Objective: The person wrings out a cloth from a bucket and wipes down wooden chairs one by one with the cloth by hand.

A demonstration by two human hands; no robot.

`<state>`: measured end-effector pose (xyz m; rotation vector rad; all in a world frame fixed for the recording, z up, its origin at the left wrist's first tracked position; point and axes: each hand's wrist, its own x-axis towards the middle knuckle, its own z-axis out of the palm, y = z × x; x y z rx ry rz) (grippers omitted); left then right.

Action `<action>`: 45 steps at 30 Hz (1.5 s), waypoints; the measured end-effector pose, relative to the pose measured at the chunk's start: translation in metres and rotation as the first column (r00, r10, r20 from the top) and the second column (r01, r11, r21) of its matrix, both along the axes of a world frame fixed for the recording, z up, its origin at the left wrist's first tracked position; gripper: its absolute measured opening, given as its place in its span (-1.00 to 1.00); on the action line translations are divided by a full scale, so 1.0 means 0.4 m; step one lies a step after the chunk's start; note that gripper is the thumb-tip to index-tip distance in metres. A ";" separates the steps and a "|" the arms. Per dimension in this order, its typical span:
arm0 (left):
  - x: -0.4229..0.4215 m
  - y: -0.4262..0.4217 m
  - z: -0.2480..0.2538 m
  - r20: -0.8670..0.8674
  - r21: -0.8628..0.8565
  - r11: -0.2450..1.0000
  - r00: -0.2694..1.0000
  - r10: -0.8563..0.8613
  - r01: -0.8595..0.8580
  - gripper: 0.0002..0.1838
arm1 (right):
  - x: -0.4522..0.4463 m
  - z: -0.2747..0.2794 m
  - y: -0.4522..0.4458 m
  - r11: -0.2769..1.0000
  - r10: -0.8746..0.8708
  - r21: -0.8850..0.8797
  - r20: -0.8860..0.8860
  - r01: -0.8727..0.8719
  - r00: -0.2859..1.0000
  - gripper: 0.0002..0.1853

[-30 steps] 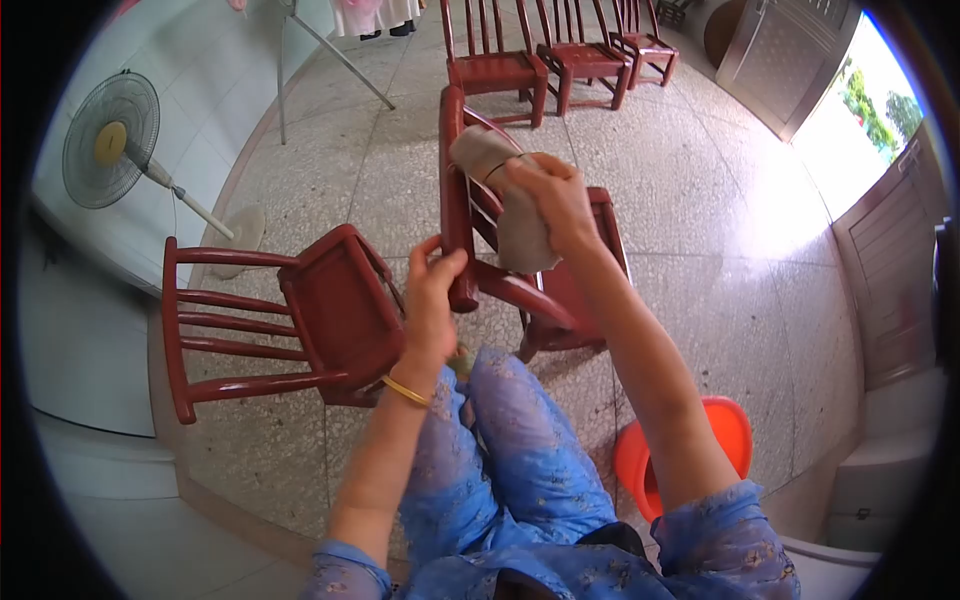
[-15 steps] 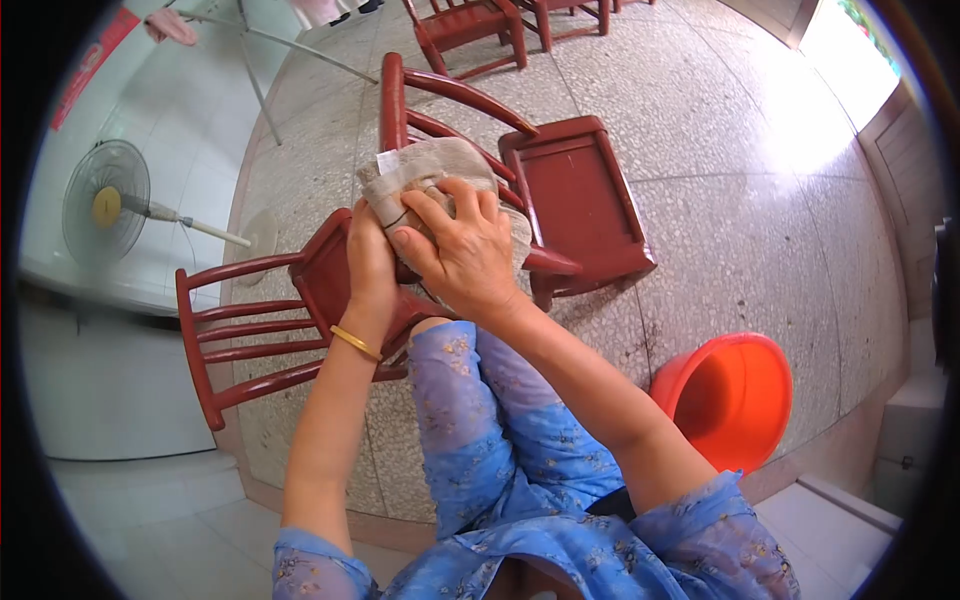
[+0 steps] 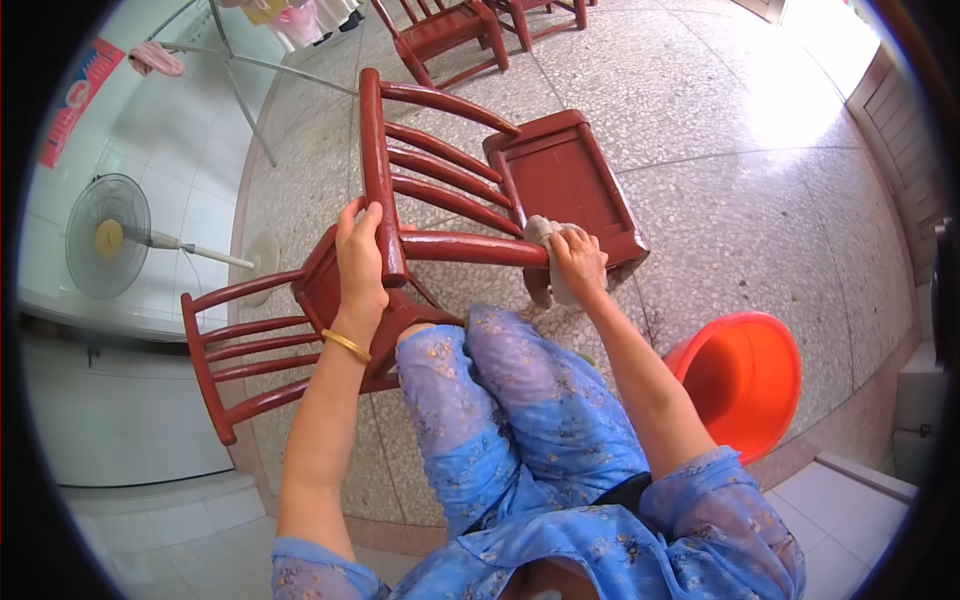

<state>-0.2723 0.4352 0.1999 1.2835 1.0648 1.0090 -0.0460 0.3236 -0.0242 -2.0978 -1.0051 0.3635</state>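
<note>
Speckled floor (image 3: 720, 220); left hand (image 3: 360, 256) clasped round red chair rail (image 3: 374, 150), right hand (image 3: 582, 264) clamped on cloth (image 3: 542, 231).

Leaving room over speckled floor (image 3: 720, 230) right of the slatted chair (image 3: 565, 175) and between its back slats (image 3: 450, 199); being hemmed in by a second chair (image 3: 322, 285) lower left, rear chairs (image 3: 445, 30) beyond, and an orange-red bucket (image 3: 770, 390) lower right.
</note>
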 end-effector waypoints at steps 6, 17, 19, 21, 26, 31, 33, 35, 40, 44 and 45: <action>-0.027 0.046 -0.044 -0.057 0.096 0.995 0.998 0.034 -0.028 -0.60 | -0.112 0.175 0.004 0.926 -0.083 0.355 -0.136 0.127 0.987 -0.65; -0.008 0.011 -0.018 -0.079 0.114 0.991 0.993 0.083 -0.074 -0.60 | -0.301 0.425 0.056 0.755 0.057 0.652 0.043 -0.071 0.997 -0.66; -0.007 0.001 -0.007 -0.123 0.095 0.993 0.989 0.083 -0.071 -0.60 | -0.269 0.374 0.050 0.767 0.045 0.638 0.045 -0.064 0.998 -0.67; -0.005 0.002 -0.001 -0.124 0.068 0.997 0.991 0.039 -0.031 -0.60 | -0.239 0.319 0.046 0.767 0.037 0.642 -0.039 -0.004 0.999 -0.66; -0.004 0.002 0.001 -0.194 0.111 0.993 0.979 0.066 -0.045 -0.55 | -0.155 0.123 0.028 0.815 -0.135 0.556 -0.091 0.163 0.987 -0.70; -0.014 0.016 -0.012 -0.232 0.123 0.992 0.972 0.027 0.002 -0.48 | -0.062 -0.059 0.004 0.926 -0.255 0.281 -0.033 0.254 0.966 -0.67; -0.013 0.025 -0.015 -0.236 0.133 0.991 0.971 0.029 0.002 -0.49 | -0.095 -0.014 0.017 0.867 -0.430 0.137 -0.285 0.480 0.857 -0.69; -0.011 0.025 -0.015 -0.244 0.143 0.990 0.969 0.030 0.005 -0.50 | -0.117 0.012 0.037 0.863 -0.408 0.149 -0.360 0.484 0.839 -0.65; -0.005 0.003 0.006 -0.254 0.114 0.993 0.966 0.040 -0.011 -0.52 | -0.268 0.345 0.049 0.863 -0.094 0.464 -0.241 0.199 0.966 -0.66; -0.018 0.041 -0.032 -0.230 0.237 0.971 0.973 0.031 0.025 -0.51 | -0.327 0.495 0.075 0.795 0.054 0.605 -0.006 -0.039 0.998 -0.65; -0.014 0.034 -0.028 -0.210 0.213 0.977 0.977 0.027 0.019 -0.50 | -0.317 0.482 0.078 0.796 0.054 0.604 -0.007 -0.039 0.999 -0.65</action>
